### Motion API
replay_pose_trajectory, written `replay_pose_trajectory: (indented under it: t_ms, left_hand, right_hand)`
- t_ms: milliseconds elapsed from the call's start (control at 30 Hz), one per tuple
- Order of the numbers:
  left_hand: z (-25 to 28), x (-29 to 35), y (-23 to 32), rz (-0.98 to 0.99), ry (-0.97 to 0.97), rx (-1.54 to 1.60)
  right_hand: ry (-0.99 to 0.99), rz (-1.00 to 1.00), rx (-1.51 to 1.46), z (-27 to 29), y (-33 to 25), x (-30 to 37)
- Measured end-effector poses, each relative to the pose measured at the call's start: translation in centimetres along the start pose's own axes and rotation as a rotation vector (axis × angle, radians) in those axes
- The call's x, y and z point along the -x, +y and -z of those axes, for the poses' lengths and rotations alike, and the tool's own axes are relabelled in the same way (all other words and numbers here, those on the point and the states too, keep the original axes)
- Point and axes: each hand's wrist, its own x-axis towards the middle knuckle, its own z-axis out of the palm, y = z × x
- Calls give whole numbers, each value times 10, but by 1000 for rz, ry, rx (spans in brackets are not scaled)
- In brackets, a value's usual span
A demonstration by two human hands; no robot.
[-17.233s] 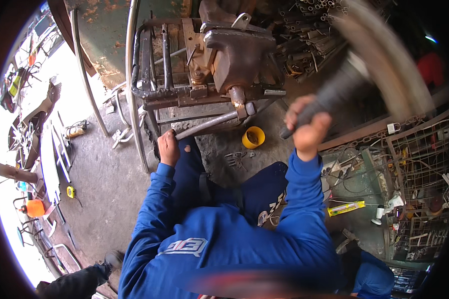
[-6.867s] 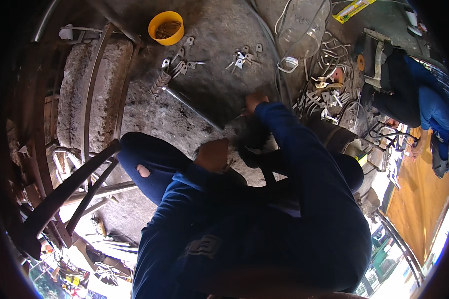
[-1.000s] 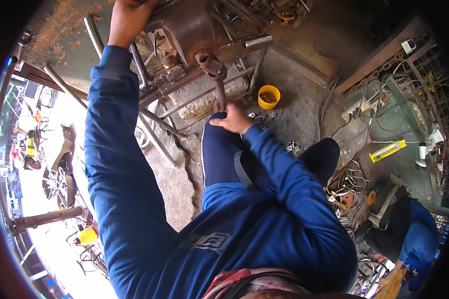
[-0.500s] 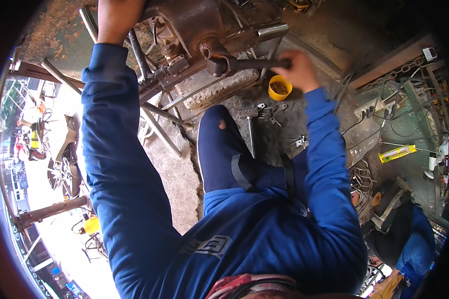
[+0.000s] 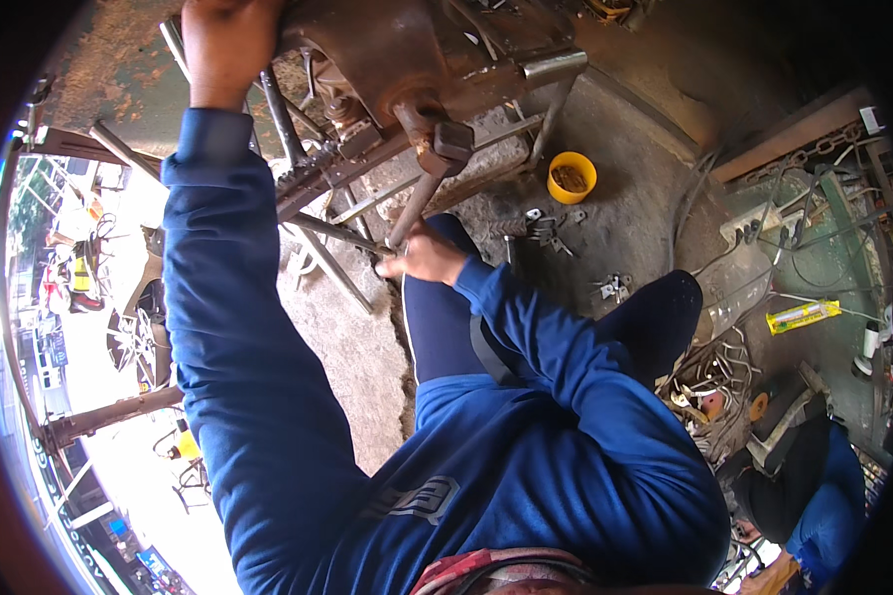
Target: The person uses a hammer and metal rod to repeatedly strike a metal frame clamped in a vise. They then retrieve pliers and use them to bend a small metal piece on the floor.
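Observation:
A heavy brown bench vise [image 5: 382, 45] is fixed on a metal frame at the top middle. From its screw head, the vise handle [image 5: 414, 208] slants down toward me. My right hand [image 5: 431, 256] is closed around the lower end of that handle, just above my knee. At the upper left, beside the vise, my left hand [image 5: 230, 50] reaches up to the picture's edge. Its fingers are cut off there, so what they touch is hidden.
A yellow cup [image 5: 572, 178] with brown contents stands on the floor right of the vise. Small metal parts [image 5: 615, 288] lie near my knees. Cables and a yellow packet [image 5: 803, 316] are farther right. Another person [image 5: 826, 486] sits at the lower right.
My right hand has swung the vise handle from pointing right to pointing down toward me, moving left and nearer. The screw head has turned with it. My left hand stays about where it was.

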Motion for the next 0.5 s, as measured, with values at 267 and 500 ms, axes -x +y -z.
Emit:
replay_pose_trajectory:
  t_ms: [267, 500]
  left_hand:
    - [0, -4, 2, 17, -14, -5]
    - [-1, 1, 10, -35, 42, -180]
  right_hand:
    - [398, 619, -94, 55, -142, 59]
    - [505, 880, 1101, 55, -231, 32]
